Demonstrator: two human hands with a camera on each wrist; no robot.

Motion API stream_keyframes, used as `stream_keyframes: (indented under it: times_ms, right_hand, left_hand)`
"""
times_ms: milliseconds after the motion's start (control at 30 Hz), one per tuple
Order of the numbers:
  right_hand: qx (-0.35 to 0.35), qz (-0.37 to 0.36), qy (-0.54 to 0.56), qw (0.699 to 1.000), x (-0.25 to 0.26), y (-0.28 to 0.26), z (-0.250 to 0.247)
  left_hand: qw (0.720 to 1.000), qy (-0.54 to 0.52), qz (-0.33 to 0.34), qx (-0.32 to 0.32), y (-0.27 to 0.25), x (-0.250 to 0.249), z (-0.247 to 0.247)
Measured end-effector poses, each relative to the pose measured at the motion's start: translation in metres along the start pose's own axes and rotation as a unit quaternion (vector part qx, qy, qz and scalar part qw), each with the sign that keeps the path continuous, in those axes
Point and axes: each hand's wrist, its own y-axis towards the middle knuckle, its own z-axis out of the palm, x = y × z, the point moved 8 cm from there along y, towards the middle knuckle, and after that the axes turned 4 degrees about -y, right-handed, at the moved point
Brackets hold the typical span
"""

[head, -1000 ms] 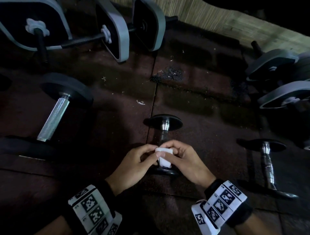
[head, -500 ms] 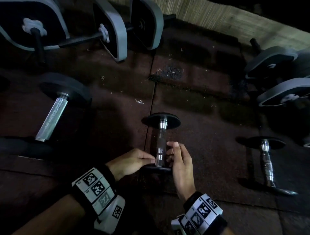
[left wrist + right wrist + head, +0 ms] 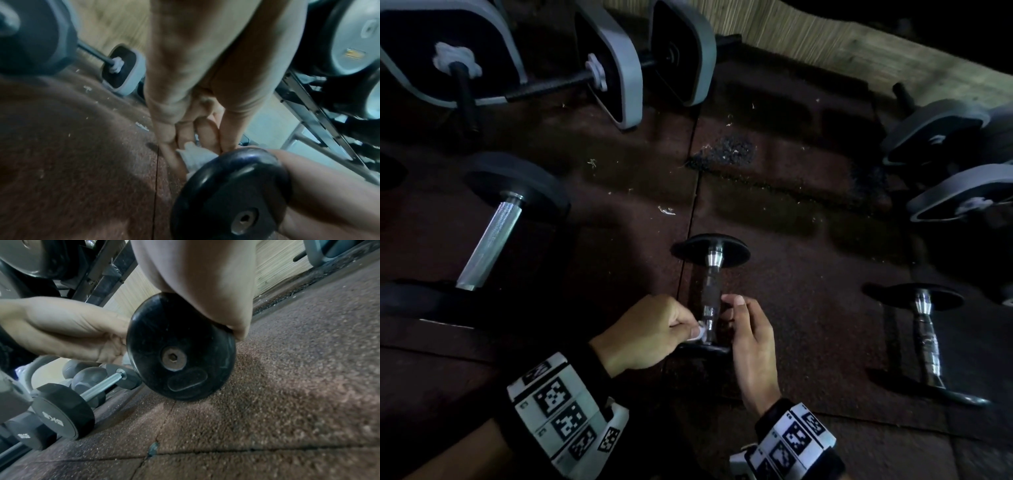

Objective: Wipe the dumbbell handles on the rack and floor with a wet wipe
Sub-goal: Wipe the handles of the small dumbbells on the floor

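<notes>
A small black dumbbell point(image 3: 711, 270) lies on the brown rubber floor, its near plate point(image 3: 180, 347) between my wrists. My left hand point(image 3: 654, 329) pinches a white wet wipe point(image 3: 698, 333) against the near end of the handle; the wipe point(image 3: 195, 155) shows bunched under its curled fingers. My right hand point(image 3: 751, 329) sits on the handle's right side with fingers curved beside it, and its heel touches the near plate's rim. Whether it grips the handle is hidden.
A second small dumbbell point(image 3: 928, 342) lies to the right, a larger chrome-handled one point(image 3: 489, 240) to the left. Grey-edged adjustable dumbbells point(image 3: 613, 68) lie at the back, more at the right point(image 3: 955, 144). A rack frame point(image 3: 320, 116) stands nearby.
Both hands held the wipe on the handle's near end a second ago. The right hand has let go and moved beside the handle; the left keeps the wipe low on the handle.
</notes>
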Motion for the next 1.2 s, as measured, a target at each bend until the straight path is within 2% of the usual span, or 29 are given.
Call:
stream_keyframes:
  times_ms: [100,200,333,433,500,600,700,800,967,1067,1133,1200]
  right_hand:
    - [0.009,0.003,0.0,1.0,0.001,0.0,-0.001]
    - [0.006,0.007,0.006,1.0,-0.001,0.002,-0.004]
    - [0.009,0.006,0.009,1.0,0.0,0.001,-0.001]
    - [0.01,0.004,0.015,1.0,0.005,-0.001,0.002]
    - [0.007,0.002,0.017,1.0,0.005,-0.002,0.001]
    - [-0.001,-0.001,0.009,1.0,0.001,0.0,0.0]
    - [0.004,-0.012,-0.005,1.0,0.001,0.0,-0.001]
    - [0.047,-0.037,-0.015,0.998,0.009,-0.004,0.0]
    - [0.142,-0.029,0.013,0.989,0.017,-0.006,-0.002]
    - [0.142,-0.014,0.046,0.989,0.021,0.002,-0.012]
    - [0.147,0.014,0.104,0.984,0.024,0.005,-0.015]
    - [0.163,0.024,0.148,0.975,0.031,0.004,-0.014]
  left_hand:
    - [1.0,-0.006,0.012,-0.001,-0.002,-0.002,0.001]
    - [0.998,-0.061,-0.004,-0.007,-0.003,0.009,-0.006]
    - [0.995,-0.043,-0.04,-0.084,0.004,0.033,-0.012]
    - [0.991,-0.103,-0.081,-0.018,0.013,0.039,0.012]
    - [0.984,-0.149,-0.098,-0.001,0.013,0.037,0.015]
    - [0.994,-0.082,-0.072,-0.017,0.008,0.022,0.0]
    - [1.0,-0.008,-0.011,-0.009,0.0,-0.01,-0.011]
    - [0.998,-0.058,0.023,-0.028,-0.002,-0.03,-0.015]
    - [0.974,-0.178,0.035,-0.139,-0.003,-0.025,-0.017]
    - [0.973,-0.147,0.045,-0.172,-0.003,-0.023,-0.015]
    - [0.977,-0.153,0.028,-0.144,0.0,-0.019,-0.012]
    - [0.968,-0.243,0.009,-0.055,0.003,-0.019,-0.004]
